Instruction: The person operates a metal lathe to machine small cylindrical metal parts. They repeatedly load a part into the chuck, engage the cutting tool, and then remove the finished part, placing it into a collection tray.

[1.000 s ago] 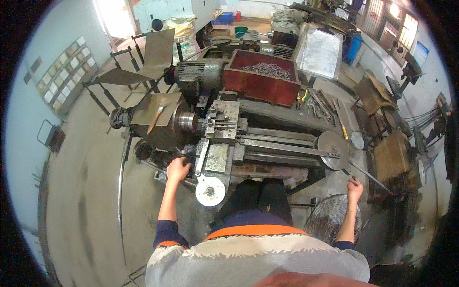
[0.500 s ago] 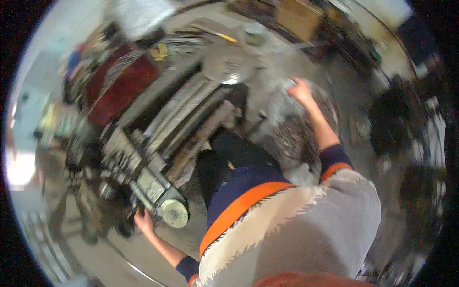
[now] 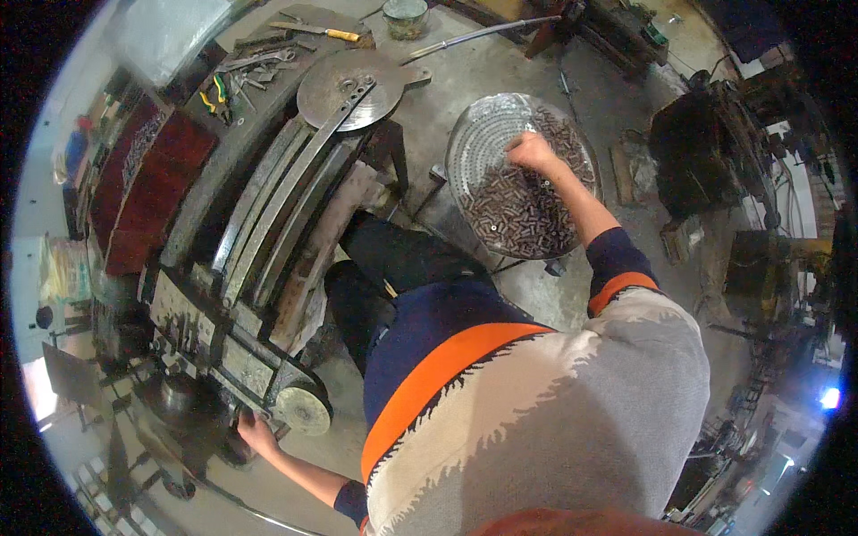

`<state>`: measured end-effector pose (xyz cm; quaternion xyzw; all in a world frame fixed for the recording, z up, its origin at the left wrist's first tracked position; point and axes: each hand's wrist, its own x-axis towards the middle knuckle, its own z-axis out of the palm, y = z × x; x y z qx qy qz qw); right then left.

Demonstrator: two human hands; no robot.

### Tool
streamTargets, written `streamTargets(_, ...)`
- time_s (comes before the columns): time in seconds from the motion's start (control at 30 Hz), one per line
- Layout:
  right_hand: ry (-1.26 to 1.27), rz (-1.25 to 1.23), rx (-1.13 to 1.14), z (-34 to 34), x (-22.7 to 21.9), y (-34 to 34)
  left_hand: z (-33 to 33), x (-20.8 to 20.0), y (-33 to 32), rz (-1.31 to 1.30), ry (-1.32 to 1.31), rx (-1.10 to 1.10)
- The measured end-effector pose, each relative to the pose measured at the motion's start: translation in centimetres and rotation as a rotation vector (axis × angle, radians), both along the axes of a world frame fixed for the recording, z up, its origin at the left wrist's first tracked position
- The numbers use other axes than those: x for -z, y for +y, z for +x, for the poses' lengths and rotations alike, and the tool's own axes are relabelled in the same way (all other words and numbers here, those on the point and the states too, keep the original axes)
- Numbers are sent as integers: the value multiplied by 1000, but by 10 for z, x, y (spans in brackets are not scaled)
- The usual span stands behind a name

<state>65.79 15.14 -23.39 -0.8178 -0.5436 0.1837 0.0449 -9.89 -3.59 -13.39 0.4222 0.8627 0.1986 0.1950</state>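
Observation:
My right hand [image 3: 534,154] is over a round perforated metal tray [image 3: 483,125], its fingers curled together. What they hold, if anything, is hidden. Heaped in the tray are many small dark metal cylinders [image 3: 527,214], thickest toward its near side and right rim. At the lower left, my left hand [image 3: 257,431] is closed against a dark part at the near end of a long metal machine [image 3: 192,313], just left of a round pale wheel [image 3: 302,411]. The fingertips there are hidden.
A round steel plate [image 3: 313,103] with a flat bar [image 3: 335,116] across it tops the machine's far end. Beyond lie yellow-green pliers [image 3: 219,98], wrenches [image 3: 259,61] and an orange-handled tool [image 3: 340,35]. A bucket [image 3: 405,18] stands at the back; dark equipment [image 3: 688,152] is right.
My view has turned and sharpened from a blur. The fingers of my right hand, stretched out over the tray before, are now curled together. My left hand stays at the machine's near end.

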Motion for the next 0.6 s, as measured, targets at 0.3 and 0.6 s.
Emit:
streamTargets(0.3,-194,-195,-349,-71,-16,-2,-32,26,-12,67,70,96)
streamTargets(0.6,-41,-76,-358,-64,-17,-3,-19,16,-8,78,123,103)
